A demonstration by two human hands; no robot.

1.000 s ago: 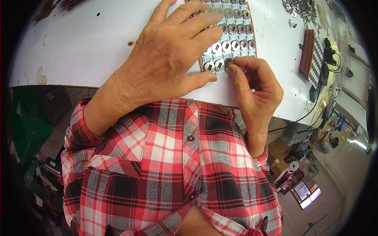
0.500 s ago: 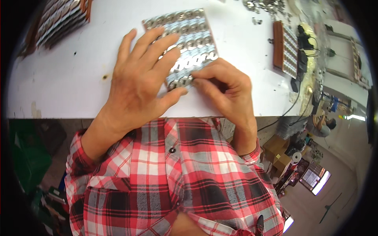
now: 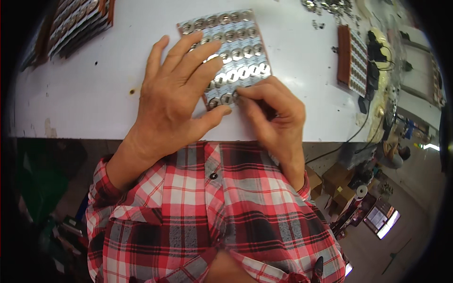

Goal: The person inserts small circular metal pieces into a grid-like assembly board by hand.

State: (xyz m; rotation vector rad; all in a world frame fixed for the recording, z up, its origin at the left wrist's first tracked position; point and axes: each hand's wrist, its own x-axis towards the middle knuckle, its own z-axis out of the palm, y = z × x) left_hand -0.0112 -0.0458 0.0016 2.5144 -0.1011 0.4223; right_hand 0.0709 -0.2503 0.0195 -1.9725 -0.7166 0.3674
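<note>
A flat board (image 3: 245,41) with rows of round, silver metal pieces lies on the white table in front of me. Over its left side rests my left hand (image 3: 172,96), palm down, fingers spread and holding nothing. It covers part of several rows, with the thumb tip beside the nearest row. At the board's near edge, my right hand (image 3: 278,106) has thumb and forefinger pinched on a small round metal piece (image 3: 237,96). The fingertips hide most of that piece, and I cannot tell whether it is seated on the board.
More boards with round pieces are stacked (image 3: 78,26) at the far left. At the right stands a smaller brown-sided stack (image 3: 343,56), beside black plugs (image 3: 376,52) and a cable (image 3: 363,123). Loose metal pieces (image 3: 332,6) lie at the back. The table's near edge runs just before my body.
The whole view has shifted slightly, so the board and both hands appear a little further right. Against the board, both hands keep nearly the same place and pose.
</note>
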